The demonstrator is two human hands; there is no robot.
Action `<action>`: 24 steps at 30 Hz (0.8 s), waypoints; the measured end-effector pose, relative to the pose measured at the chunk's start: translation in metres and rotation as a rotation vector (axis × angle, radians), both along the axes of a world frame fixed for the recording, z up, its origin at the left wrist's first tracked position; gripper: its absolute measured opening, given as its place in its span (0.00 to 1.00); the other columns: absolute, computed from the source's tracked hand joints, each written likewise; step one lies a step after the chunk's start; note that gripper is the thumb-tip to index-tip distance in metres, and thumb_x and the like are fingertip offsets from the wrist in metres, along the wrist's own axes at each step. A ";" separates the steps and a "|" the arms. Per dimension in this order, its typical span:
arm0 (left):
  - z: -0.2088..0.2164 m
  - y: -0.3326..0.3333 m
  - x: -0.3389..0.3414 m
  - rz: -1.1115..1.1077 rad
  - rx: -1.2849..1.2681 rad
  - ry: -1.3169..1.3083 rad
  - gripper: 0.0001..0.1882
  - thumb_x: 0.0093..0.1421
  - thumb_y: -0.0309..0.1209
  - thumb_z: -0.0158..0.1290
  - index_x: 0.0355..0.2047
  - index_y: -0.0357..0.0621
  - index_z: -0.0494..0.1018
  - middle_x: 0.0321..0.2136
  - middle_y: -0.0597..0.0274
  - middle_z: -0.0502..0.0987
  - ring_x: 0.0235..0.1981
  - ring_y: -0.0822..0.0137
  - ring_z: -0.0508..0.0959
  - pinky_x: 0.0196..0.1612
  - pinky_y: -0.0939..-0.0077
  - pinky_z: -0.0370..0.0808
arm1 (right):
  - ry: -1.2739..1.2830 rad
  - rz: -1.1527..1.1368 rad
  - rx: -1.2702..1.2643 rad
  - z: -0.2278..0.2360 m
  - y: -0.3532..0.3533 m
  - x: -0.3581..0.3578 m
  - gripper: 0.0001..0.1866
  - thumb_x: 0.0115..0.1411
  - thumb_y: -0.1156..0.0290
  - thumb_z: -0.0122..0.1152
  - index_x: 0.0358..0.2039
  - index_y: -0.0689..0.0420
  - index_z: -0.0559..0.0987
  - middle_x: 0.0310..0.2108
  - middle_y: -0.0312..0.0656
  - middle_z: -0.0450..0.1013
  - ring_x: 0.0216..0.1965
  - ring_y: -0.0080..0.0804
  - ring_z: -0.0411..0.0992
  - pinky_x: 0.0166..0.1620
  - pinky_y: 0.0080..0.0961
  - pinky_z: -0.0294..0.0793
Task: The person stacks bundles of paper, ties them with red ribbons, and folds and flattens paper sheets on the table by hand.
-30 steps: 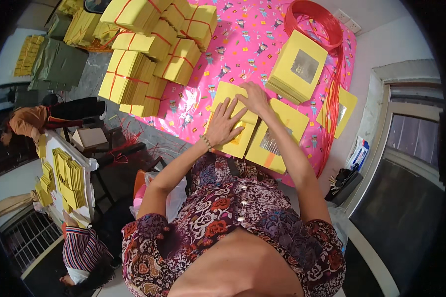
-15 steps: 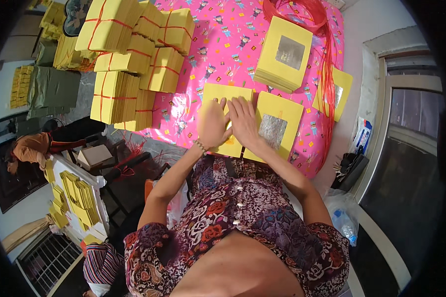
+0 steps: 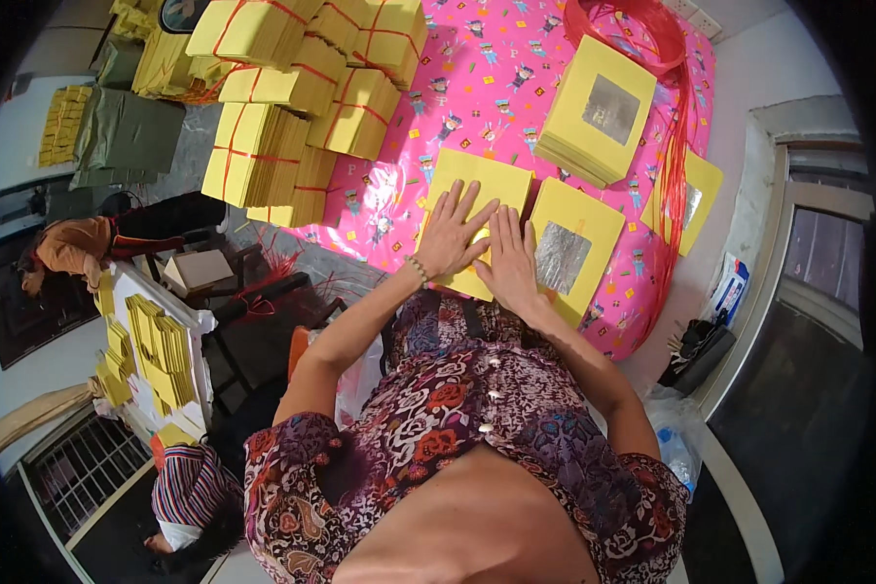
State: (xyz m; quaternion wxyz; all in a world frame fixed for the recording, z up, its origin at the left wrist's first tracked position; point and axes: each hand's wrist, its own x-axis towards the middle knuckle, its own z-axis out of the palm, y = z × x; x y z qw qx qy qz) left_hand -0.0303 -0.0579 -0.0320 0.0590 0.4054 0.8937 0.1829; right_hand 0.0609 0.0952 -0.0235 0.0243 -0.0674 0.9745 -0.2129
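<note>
My left hand (image 3: 450, 234) lies flat with fingers spread on a yellow paper piece (image 3: 482, 167) at the near edge of the table. Beside it my right hand (image 3: 512, 268) rests with fingers stretched out, its tips near the right side of that same paper. Neither hand grips anything. Directly right of it lies another yellow paper stack (image 3: 594, 219) with a silver foil square (image 3: 562, 257) in its middle. The hands hide much of the left paper's centre, so I cannot tell how thick it is.
Bundles of yellow paper tied with red string (image 3: 253, 146) are piled at the far left. A thick foil-marked stack (image 3: 574, 146) stands behind, near red plastic strands (image 3: 674, 146). A pink patterned cloth (image 3: 457, 78) covers the table. Two people work at a side table (image 3: 131, 321).
The view has shifted, so the table appears farther right. My left hand, blurred before, now shows spread fingers on the paper. My right hand still lies beside it.
</note>
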 end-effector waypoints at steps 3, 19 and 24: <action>-0.001 0.000 -0.001 -0.002 -0.017 -0.013 0.36 0.62 0.53 0.45 0.68 0.61 0.53 0.69 0.47 0.46 0.69 0.40 0.42 0.67 0.43 0.44 | -0.012 -0.020 -0.064 -0.001 -0.002 0.000 0.49 0.55 0.52 0.59 0.66 0.71 0.50 0.69 0.58 0.43 0.71 0.50 0.36 0.69 0.51 0.33; 0.002 -0.032 -0.013 -0.136 -0.069 0.001 0.38 0.62 0.56 0.44 0.68 0.56 0.52 0.68 0.50 0.50 0.69 0.45 0.47 0.68 0.48 0.45 | 0.019 -0.028 -0.021 -0.010 -0.005 -0.002 0.47 0.57 0.44 0.56 0.69 0.57 0.51 0.69 0.58 0.40 0.71 0.53 0.36 0.68 0.53 0.35; -0.005 -0.033 -0.016 -0.134 -0.043 -0.016 0.38 0.63 0.56 0.42 0.68 0.55 0.51 0.68 0.49 0.48 0.69 0.44 0.46 0.68 0.48 0.45 | 0.015 -0.019 0.055 -0.015 -0.001 -0.005 0.45 0.58 0.46 0.55 0.68 0.57 0.52 0.70 0.56 0.42 0.71 0.51 0.38 0.68 0.55 0.37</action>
